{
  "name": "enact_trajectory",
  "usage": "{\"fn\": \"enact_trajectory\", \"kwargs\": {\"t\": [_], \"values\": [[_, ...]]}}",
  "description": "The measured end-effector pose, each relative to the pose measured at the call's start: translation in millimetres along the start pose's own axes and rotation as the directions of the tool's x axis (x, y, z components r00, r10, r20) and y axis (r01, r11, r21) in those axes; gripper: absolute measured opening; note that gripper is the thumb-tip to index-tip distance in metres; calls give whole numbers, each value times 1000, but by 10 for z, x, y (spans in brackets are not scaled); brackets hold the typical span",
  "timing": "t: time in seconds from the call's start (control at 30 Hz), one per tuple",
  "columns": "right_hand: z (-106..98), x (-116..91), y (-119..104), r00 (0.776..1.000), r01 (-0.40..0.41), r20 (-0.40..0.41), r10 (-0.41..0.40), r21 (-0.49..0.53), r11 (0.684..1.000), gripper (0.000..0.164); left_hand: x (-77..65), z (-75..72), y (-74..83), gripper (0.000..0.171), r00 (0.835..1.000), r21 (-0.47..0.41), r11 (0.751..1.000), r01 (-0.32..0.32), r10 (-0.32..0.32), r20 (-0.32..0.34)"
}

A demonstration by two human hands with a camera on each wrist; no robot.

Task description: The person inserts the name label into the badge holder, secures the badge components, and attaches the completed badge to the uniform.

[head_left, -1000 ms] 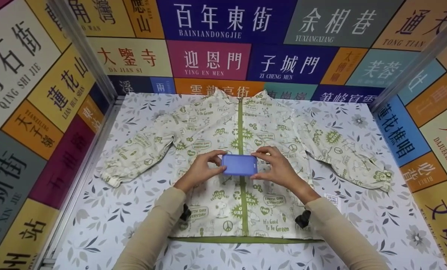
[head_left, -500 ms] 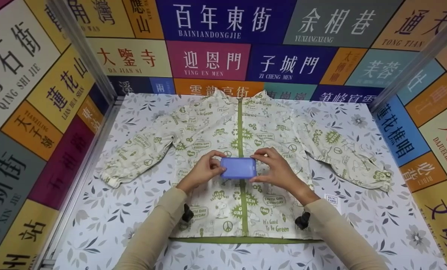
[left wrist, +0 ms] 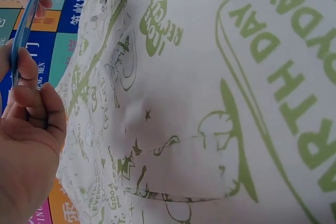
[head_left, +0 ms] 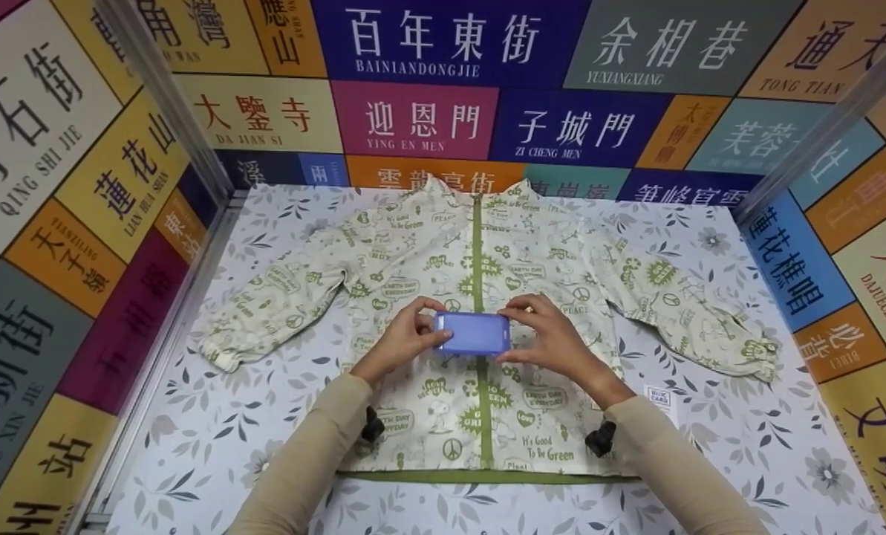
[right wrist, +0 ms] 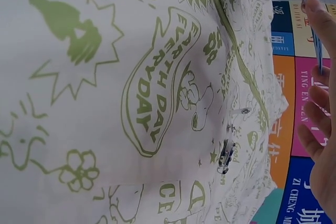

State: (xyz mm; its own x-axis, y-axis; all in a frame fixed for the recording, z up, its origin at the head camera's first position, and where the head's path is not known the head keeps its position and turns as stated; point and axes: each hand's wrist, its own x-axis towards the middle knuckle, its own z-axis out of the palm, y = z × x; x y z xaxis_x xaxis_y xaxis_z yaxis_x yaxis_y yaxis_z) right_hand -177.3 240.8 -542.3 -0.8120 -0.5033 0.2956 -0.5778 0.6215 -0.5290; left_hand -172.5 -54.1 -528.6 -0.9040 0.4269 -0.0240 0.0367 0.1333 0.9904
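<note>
A flat blue card holder (head_left: 474,334) is held level over the front of a printed jacket. My left hand (head_left: 402,340) pinches its left end, the thumb lying on the upper face. At the other end, thumb and forefinger of my right hand (head_left: 550,334) grip the corners, near a small slot. Both wrist views show the holder edge-on, as a thin blue strip (left wrist: 25,30) in the left one, raised off the cloth. Beneath lies the white jacket (head_left: 413,260) with green print, spread flat with its sleeves out and its green front strip running down the middle.
A small white card (head_left: 659,397) printed "CARD" lies by my right forearm. In the right wrist view, a small clear and dark item (right wrist: 226,156) rests on the jacket. Walls with sign prints (head_left: 420,119) enclose the flower-patterned table (head_left: 212,446) at the back and sides.
Over the last second the holder has come slightly nearer to me and its tilt has shifted a little. A pale strip now shows at its left end, beside my left thumb.
</note>
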Motion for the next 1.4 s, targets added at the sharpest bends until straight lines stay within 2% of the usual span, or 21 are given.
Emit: {"fn": "enact_trajectory", "kwargs": {"t": [0.03, 0.27, 0.57, 0.83, 1.17, 1.4], "values": [[-3, -2, 6, 1000, -3, 0, 3, 1, 1000, 73, 0, 3, 3, 42, 1000, 19, 1000, 0, 0, 0], [-32, -11, 12, 999, -40, 10, 39, 29, 999, 73, 107, -4, -280, 60, 999, 99, 994, -37, 37, -1], [-46, -43, 35, 996, -83, 13, 83, 63, 995, 72, 88, -10, -300, 83, 998, 145, 988, -52, 48, 30], [-43, -47, 53, 998, -63, 0, 63, 80, 995, 70, 105, -18, -292, 79, 997, 284, 956, -78, 79, 9], [-25, -43, 72, 998, -55, -12, 56, 85, 995, 71, 112, -45, -269, 77, 997, 327, 943, -62, 71, -15], [-40, -39, 68, 999, -34, -23, 35, 55, 998, 68, 95, -48, -261, 77, 994, 353, 931, -92, 105, -17]]}}
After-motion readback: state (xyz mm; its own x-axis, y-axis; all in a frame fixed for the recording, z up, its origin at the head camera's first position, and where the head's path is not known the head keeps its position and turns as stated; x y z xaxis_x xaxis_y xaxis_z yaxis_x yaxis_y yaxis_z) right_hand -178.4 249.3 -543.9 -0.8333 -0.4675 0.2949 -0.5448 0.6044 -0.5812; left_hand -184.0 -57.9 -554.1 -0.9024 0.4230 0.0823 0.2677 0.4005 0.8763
